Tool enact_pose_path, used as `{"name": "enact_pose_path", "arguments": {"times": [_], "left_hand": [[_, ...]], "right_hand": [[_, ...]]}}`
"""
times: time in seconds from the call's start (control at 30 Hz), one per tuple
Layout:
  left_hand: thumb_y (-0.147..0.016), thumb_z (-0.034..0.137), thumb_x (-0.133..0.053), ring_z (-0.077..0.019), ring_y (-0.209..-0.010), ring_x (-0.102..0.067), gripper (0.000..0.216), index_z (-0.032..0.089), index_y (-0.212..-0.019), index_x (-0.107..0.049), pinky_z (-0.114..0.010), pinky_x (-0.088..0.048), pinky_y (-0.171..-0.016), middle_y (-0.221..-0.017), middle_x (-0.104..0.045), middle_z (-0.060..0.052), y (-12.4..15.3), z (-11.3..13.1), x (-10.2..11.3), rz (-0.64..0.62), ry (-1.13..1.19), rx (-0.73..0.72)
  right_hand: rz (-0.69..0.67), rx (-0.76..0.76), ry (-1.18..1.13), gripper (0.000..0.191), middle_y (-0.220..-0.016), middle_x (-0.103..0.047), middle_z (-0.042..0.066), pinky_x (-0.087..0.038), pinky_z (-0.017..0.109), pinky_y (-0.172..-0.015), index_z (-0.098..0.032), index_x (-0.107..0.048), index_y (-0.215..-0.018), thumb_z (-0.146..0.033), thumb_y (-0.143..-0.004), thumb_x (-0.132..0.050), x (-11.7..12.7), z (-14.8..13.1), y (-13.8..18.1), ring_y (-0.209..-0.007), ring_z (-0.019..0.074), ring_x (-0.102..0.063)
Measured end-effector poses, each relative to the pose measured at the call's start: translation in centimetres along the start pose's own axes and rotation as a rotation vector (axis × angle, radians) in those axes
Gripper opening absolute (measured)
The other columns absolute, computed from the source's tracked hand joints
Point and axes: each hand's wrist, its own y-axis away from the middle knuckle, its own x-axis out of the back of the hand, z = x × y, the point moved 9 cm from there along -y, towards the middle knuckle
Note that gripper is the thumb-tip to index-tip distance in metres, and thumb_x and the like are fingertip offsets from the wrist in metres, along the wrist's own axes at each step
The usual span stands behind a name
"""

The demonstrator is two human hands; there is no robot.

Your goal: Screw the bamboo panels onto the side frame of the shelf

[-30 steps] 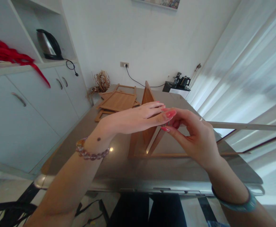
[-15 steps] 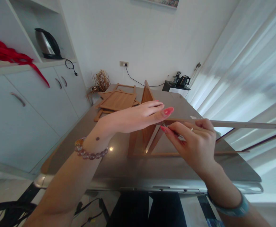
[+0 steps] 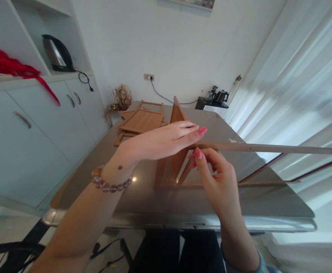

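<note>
My left hand [image 3: 166, 140] lies flat with its fingers stretched out, over the joint where an upright wooden panel [image 3: 177, 113] meets the long rail of a wooden frame [image 3: 268, 148]. The palm hides much of that joint. Just below the rail's near end, my right hand [image 3: 218, 176] is closed in a pinch, thumb against fingers. Between its fingertips a bit of thin metal shows, apparently a hex key [image 3: 197, 148], mostly hidden by the fingers. The frame stands on its side, its lower rail on the table.
Several wooden frames and panels [image 3: 143, 120] lie stacked at the back left of the grey table [image 3: 137, 204]. Dried plants [image 3: 122, 96] stand beyond them. White cabinets [image 3: 46, 125] line the left, and a curtain [image 3: 305, 83] hangs on the right.
My right hand has moved left and turned more upright, its fingers regripping the thin metal tool near the joint. The left hand has barely shifted.
</note>
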Motion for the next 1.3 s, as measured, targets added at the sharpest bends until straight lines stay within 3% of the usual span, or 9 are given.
{"name": "enact_pose_path", "arguments": {"times": [0.23, 0.47, 0.67, 0.77, 0.9, 1.07, 1.3], "left_hand": [[-0.096, 0.055, -0.02, -0.0157, -0.141, -0.027, 0.06, 0.021, -0.14, -0.044, -0.029, -0.017, -0.117, -0.151, -0.034, 0.001, -0.1, -0.5, 0.1, 0.076, -0.05, -0.026], [-0.098, 0.049, -0.024, -0.0155, -0.14, -0.028, 0.056, 0.019, -0.141, -0.042, -0.03, -0.019, -0.116, -0.15, -0.036, 0.0, -0.2, -0.4, 0.2, 0.086, -0.096, -0.041], [-0.098, 0.046, -0.025, -0.0146, -0.14, -0.029, 0.054, 0.018, -0.141, -0.041, -0.03, -0.019, -0.117, -0.15, -0.037, 0.0, -0.2, -0.4, 0.2, 0.097, -0.099, -0.04], [-0.098, 0.045, -0.026, -0.0143, -0.14, -0.029, 0.054, 0.017, -0.141, -0.042, -0.029, -0.02, -0.116, -0.15, -0.037, -0.001, -0.2, -0.4, 0.1, 0.1, -0.095, -0.044], [-0.098, 0.045, -0.026, -0.014, -0.14, -0.029, 0.053, 0.016, -0.14, -0.043, -0.028, -0.02, -0.116, -0.149, -0.038, -0.001, -0.2, -0.4, 0.1, 0.103, -0.083, -0.053], [-0.098, 0.044, -0.027, -0.0153, -0.14, -0.03, 0.052, 0.018, -0.139, -0.044, -0.031, -0.021, -0.116, -0.149, -0.039, 0.0, -0.2, -0.3, 0.2, 0.112, -0.079, -0.056], [-0.098, 0.045, -0.026, -0.0153, -0.14, -0.03, 0.052, 0.02, -0.14, -0.044, -0.031, -0.02, -0.117, -0.149, -0.039, 0.001, -0.2, -0.5, 0.2, 0.12, -0.091, -0.057]], "right_hand": [[0.142, 0.06, 0.044, 0.018, -0.075, -0.061, -0.003, -0.038, 0.029, -0.074, -0.023, -0.059, -0.076, -0.039, -0.084, -0.064, 1.5, 0.1, 0.1, -0.077, 0.0141, -0.05], [0.242, 0.11, -0.121, 0.017, -0.077, -0.06, -0.004, -0.044, 0.029, -0.066, -0.024, -0.056, -0.096, -0.027, -0.082, -0.066, 1.1, -0.3, 0.5, -0.068, 0.012, -0.055], [0.344, 0.383, -0.094, 0.016, -0.078, -0.067, -0.002, -0.053, 0.028, -0.065, -0.024, -0.064, -0.087, -0.017, -0.075, -0.073, 0.8, -0.9, 1.3, -0.07, 0.0126, -0.062], [0.381, 0.572, -0.078, 0.03, -0.084, -0.071, 0.0, -0.056, 0.029, -0.068, -0.024, -0.065, -0.098, -0.011, -0.073, -0.074, 1.0, -1.5, 1.8, -0.076, 0.0146, -0.065], [0.291, 0.732, 0.053, 0.042, -0.092, -0.072, 0.003, -0.057, 0.03, -0.075, -0.021, -0.06, -0.114, -0.004, -0.076, -0.068, 0.8, -2.4, 2.1, -0.085, 0.0156, -0.065], [0.085, 0.825, 0.234, 0.055, -0.106, -0.07, 0.007, -0.056, 0.034, -0.084, -0.018, -0.05, -0.13, -0.004, -0.079, -0.064, 0.7, -2.6, 2.2, -0.097, 0.018, -0.062], [0.016, 1.012, 0.386, 0.049, -0.103, -0.071, 0.006, -0.056, 0.033, -0.084, -0.02, -0.057, -0.124, -0.014, -0.077, -0.071, 1.8, -3.4, 1.9, -0.095, 0.0181, -0.062]]}}
